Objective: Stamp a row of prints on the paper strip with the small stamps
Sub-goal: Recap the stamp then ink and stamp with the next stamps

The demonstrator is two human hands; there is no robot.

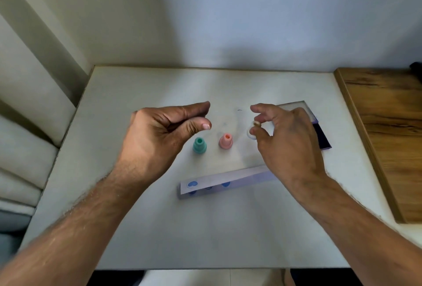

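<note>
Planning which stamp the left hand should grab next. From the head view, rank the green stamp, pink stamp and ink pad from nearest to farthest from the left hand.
From the left hand:
1. Green stamp, just below its fingertips.
2. Pink stamp, farther right, mid-table.
3. Ink pad, far right, behind the right hand.

Three small stamps at mid-frame, a teal stamp (199, 146), a pink stamp (226, 141) and a pale stamp (251, 131) pinched at right, join one paper strip (225, 182) bearing four visible blue prints, one ink pad (319, 134) and two hands.
</note>
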